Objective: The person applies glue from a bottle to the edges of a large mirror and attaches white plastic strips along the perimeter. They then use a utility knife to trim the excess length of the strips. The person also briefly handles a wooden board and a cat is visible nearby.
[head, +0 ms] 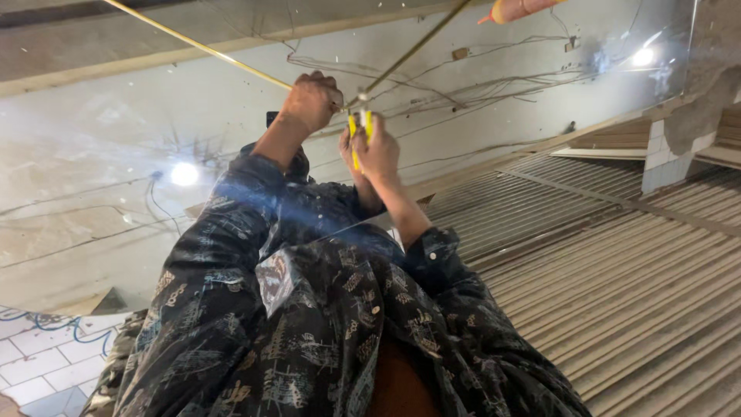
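Gripping yellow-handled pliers (360,133) with the right hand (376,150), fingers wrapped tight, while the left hand (312,100) fists thin ceiling rods (202,47).

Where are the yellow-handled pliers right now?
In the head view, top centre: the yellow-handled pliers are gripped in the right hand, pointing up at the junction of the thin metal rods, just right of the left hand.

The yellow-handled tool (360,131) is mostly hidden inside the right hand (377,150); its working end at 12 o'clock is too small to tell. The left hand (312,100) has its fingers curled out of sight around the thin rod (201,46), which runs off the top edge. An orange object (517,9) at 1 o'clock is cut by the top edge. Lamp glare (184,174) blurs the sleeve.
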